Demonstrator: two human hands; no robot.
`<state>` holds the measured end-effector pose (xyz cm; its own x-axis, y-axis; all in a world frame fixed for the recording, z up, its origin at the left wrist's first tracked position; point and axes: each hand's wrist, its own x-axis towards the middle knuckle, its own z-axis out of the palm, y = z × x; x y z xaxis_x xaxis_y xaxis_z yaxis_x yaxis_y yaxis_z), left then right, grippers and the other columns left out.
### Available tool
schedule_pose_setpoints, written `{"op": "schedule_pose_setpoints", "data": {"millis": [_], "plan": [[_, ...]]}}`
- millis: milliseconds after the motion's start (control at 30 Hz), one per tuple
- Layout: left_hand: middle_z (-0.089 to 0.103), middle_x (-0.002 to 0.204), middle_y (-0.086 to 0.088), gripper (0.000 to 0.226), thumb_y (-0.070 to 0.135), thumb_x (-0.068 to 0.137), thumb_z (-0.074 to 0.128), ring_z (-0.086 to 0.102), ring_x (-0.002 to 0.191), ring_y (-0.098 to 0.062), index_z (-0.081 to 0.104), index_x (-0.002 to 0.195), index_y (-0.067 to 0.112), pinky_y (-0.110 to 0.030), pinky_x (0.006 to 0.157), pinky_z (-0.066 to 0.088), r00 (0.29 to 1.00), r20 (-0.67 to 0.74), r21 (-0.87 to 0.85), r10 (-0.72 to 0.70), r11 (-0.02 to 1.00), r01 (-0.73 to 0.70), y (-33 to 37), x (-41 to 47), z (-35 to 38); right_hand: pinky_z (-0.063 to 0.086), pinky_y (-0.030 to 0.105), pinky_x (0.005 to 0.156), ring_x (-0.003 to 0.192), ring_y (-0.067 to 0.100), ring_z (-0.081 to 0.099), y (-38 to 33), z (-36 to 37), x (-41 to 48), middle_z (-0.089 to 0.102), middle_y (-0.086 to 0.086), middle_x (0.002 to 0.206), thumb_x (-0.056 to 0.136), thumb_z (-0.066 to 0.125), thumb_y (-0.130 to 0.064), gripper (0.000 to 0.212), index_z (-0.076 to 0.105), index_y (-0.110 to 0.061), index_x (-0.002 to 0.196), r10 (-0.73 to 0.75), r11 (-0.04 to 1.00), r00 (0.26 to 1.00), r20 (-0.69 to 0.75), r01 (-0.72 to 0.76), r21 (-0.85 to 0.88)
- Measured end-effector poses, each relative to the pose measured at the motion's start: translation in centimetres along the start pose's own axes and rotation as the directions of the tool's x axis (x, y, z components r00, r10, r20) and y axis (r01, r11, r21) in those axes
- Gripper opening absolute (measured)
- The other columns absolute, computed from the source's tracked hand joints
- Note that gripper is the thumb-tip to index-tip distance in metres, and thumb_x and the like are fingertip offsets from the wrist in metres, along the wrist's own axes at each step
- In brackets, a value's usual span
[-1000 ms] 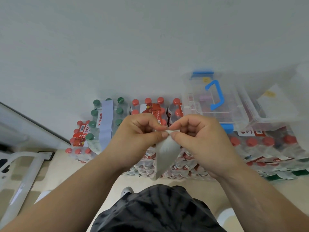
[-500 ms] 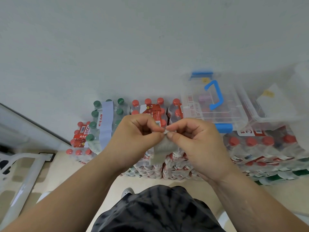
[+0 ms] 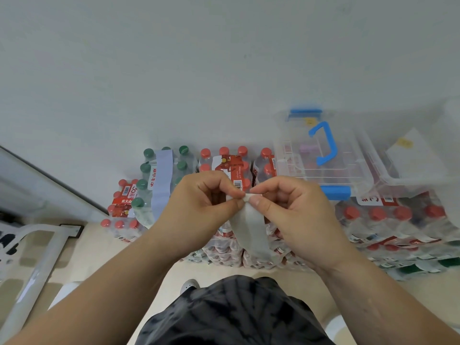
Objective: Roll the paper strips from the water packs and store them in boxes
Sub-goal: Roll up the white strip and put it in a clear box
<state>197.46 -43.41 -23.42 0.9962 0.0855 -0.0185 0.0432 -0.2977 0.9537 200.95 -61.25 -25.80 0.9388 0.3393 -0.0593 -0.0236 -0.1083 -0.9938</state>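
A white paper strip [image 3: 251, 230] hangs down between my hands, its top end folded into a small roll. My left hand [image 3: 199, 210] and my right hand [image 3: 291, 215] both pinch that top end with thumb and forefinger, in front of the stacked water packs [image 3: 224, 247]. A pale strip [image 3: 161, 178] lies across the green-capped pack [image 3: 149, 185] at the left. A clear box with a blue handle [image 3: 323, 155] sits on the red-capped packs at the right, lid on. Beside it stands an open clear box [image 3: 413, 168].
Red-capped packs [image 3: 398, 220] are piled against the white wall along the floor. A white frame [image 3: 32, 265] stands at the lower left. My dark shorts and a shoe [image 3: 189, 286] show at the bottom over the beige floor.
The hanging part of the strip swung and looks longer than half a second ago. Both hands keep pinching its top end and have barely moved.
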Motion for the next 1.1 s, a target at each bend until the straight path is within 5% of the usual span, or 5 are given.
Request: {"op": "schedule_pose_setpoints", "data": {"millis": [167, 400, 767, 933, 1100], "plan": [[0.07, 0.086, -0.024, 0.022, -0.003, 0.084, 0.073, 0.065, 0.083, -0.048, 0.075, 0.099, 0.013, -0.054, 0.074, 0.057, 0.997, 0.042, -0.11, -0.071, 0.991, 0.075, 0.04, -0.09, 0.12, 0.061, 0.044, 0.08, 0.084, 0.028, 0.072, 0.37, 0.08, 0.02, 0.076, 0.007, 0.084, 0.086, 0.078, -0.01, 0.009, 0.077, -0.018, 0.089, -0.014, 0.998, 0.999, -0.029, 0.016, 0.058], [0.075, 0.084, -0.015, 0.015, -0.008, 0.082, 0.072, 0.071, 0.076, -0.019, 0.076, 0.085, 0.006, -0.025, 0.072, 0.058, 0.996, 0.028, -0.175, -0.085, 0.981, 0.089, -0.02, 0.01, 0.3, 0.062, 0.042, 0.08, 0.087, 0.033, 0.07, 0.46, -0.03, 0.03, 0.074, 0.01, 0.087, 0.086, 0.077, -0.007, 0.013, 0.077, -0.019, 0.09, -0.045, 0.995, 0.999, -0.021, 0.046, 0.085], [0.076, 0.087, -0.013, 0.015, -0.003, 0.081, 0.075, 0.07, 0.087, -0.039, 0.078, 0.089, 0.009, -0.05, 0.079, 0.061, 1.0, -0.016, -0.155, -0.02, 0.988, 0.017, -0.06, -0.17, 0.54, 0.059, 0.058, 0.079, 0.084, 0.038, 0.072, -0.18, 0.19, -0.23, 0.077, 0.011, 0.084, 0.086, 0.076, -0.015, 0.007, 0.076, -0.021, 0.09, -0.025, 0.992, 0.999, -0.042, 0.03, 0.12], [0.076, 0.083, -0.01, 0.009, 0.011, 0.081, 0.076, 0.072, 0.077, -0.026, 0.079, 0.089, 0.012, -0.031, 0.066, 0.058, 1.0, 0.001, -0.14, -0.03, 0.99, 0.03, 0.52, -0.04, 0.23, 0.062, 0.047, 0.085, 0.088, 0.029, 0.074, -0.13, 0.0, -0.17, 0.077, 0.007, 0.089, 0.085, 0.077, -0.015, 0.01, 0.076, -0.024, 0.089, -0.044, 0.991, 0.999, -0.018, 0.046, 0.127], [0.073, 0.084, -0.019, 0.01, 0.009, 0.084, 0.077, 0.064, 0.084, -0.049, 0.079, 0.086, 0.019, -0.064, 0.075, 0.054, 0.998, -0.064, -0.08, 0.009, 0.997, -0.014, 0.37, 0.18, 0.51, 0.062, 0.035, 0.08, 0.086, 0.023, 0.075, -0.18, 0.07, 0.04, 0.078, 0.005, 0.087, 0.087, 0.076, -0.015, 0.01, 0.075, -0.023, 0.093, -0.039, 0.991, 0.999, -0.029, 0.042, 0.128]]}}
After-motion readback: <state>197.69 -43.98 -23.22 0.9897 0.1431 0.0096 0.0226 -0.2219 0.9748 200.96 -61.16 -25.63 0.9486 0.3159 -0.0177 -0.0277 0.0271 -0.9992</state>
